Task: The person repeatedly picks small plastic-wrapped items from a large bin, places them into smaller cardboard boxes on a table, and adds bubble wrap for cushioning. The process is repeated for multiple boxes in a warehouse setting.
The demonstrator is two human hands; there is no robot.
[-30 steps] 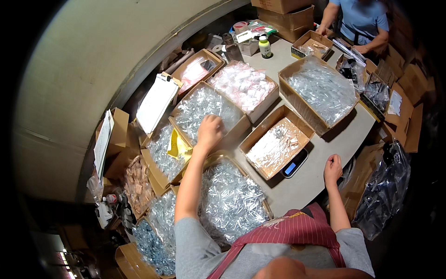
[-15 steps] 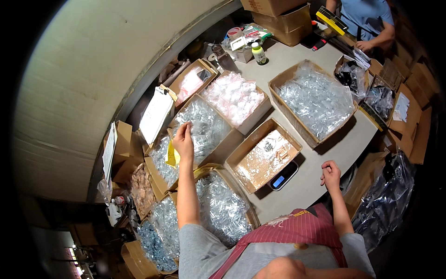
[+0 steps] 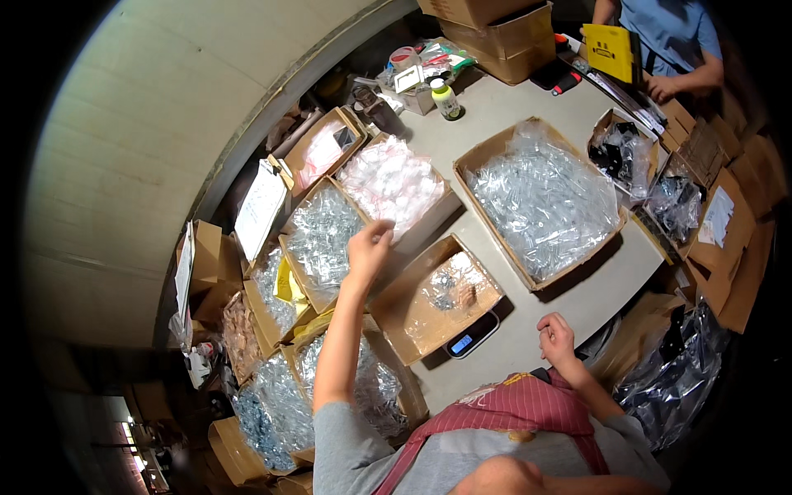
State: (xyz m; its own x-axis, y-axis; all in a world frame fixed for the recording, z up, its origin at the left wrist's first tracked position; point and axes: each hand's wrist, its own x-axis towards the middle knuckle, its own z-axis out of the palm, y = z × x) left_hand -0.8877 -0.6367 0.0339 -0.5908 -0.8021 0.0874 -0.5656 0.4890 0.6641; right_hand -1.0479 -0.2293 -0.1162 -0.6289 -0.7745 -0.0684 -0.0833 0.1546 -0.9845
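My left hand [image 3: 369,250] hovers over the edge between the carton of clear plastic packets [image 3: 322,235] and the carton of white-pink packets [image 3: 392,183]. Its fingers are pinched; anything between them is too small or hidden to make out. In front of it, a shallow cardboard box [image 3: 400,330] sits on a digital scale [image 3: 473,337] with a lit display. Inside the box lie small shiny metal pieces [image 3: 443,293] and a few tan pieces [image 3: 467,295]. My right hand [image 3: 556,338] is loosely curled above the table, right of the scale, its contents hidden.
A big carton of clear packets [image 3: 544,198] stands right of the scale. More packet-filled cartons [image 3: 355,371] crowd the left. A green-white bottle [image 3: 445,101] and a clipboard [image 3: 261,208] stand farther back. Across the table, a co-worker holds a yellow-black case [image 3: 610,54].
My left hand has moved right, from over the clear packets toward the box on the scale. My right hand stays curled near the table edge. The co-worker's case has tilted up.
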